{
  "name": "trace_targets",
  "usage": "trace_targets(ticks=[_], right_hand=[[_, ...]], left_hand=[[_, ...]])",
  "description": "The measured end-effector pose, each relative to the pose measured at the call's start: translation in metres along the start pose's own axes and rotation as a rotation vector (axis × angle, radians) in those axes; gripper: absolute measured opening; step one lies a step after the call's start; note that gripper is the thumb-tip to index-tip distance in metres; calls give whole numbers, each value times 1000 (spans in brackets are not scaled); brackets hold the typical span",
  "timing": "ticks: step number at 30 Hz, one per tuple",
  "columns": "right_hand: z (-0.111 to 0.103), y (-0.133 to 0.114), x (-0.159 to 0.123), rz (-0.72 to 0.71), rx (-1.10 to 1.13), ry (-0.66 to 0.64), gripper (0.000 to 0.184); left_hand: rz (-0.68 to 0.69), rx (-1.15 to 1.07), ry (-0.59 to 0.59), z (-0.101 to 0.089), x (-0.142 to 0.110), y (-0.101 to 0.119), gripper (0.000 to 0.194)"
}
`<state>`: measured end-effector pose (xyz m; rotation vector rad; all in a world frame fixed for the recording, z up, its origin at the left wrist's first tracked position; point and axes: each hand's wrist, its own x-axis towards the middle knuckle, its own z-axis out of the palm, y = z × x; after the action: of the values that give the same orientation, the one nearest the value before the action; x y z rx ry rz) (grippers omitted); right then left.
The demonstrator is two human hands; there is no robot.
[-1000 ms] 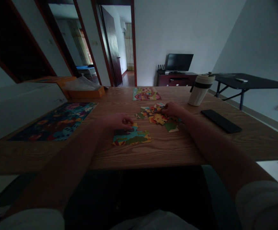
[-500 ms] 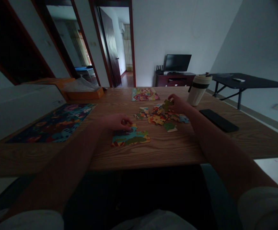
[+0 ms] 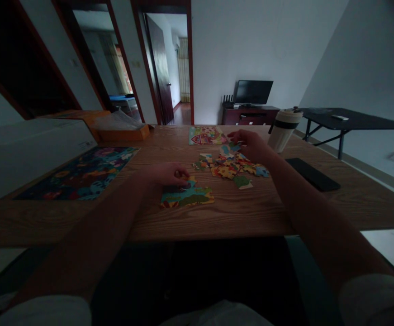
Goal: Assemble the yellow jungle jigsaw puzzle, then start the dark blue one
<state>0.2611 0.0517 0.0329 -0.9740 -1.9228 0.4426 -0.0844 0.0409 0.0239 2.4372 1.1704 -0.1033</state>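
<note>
L hand [image 3: 165,174], fingers together, on top edge of colourful cardboard jigsaw section [image 3: 187,195]; R hand [image 3: 249,146], fingers apart, just above loose multicolour cardboard pieces [image 3: 230,166]. Risk: low R fingers could scatter pieces.

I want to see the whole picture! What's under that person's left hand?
The left hand is over the top edge of a jigsaw puzzle section on the wooden table. Blue and green pieces show below the fingers; the part under the palm is covered.
</note>
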Motion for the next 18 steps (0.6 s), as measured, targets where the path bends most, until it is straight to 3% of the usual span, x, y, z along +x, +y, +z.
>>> trace_targets(ticks=[5,10,14,18], right_hand=[[10,-13,-3,77,171,-116,20],[21,-25,-7,6,252,-242,19],[43,-22,-14,-6,286,-440,13],[69,-15,-21,47,312,-635,14]], left_hand=[[-9,-30,-7,0,0,0,53],[40,-53,19,3,2,-3,46],[70,-70,68,6,5,-5,47],[93,-74,42,5,5,-3,46]])
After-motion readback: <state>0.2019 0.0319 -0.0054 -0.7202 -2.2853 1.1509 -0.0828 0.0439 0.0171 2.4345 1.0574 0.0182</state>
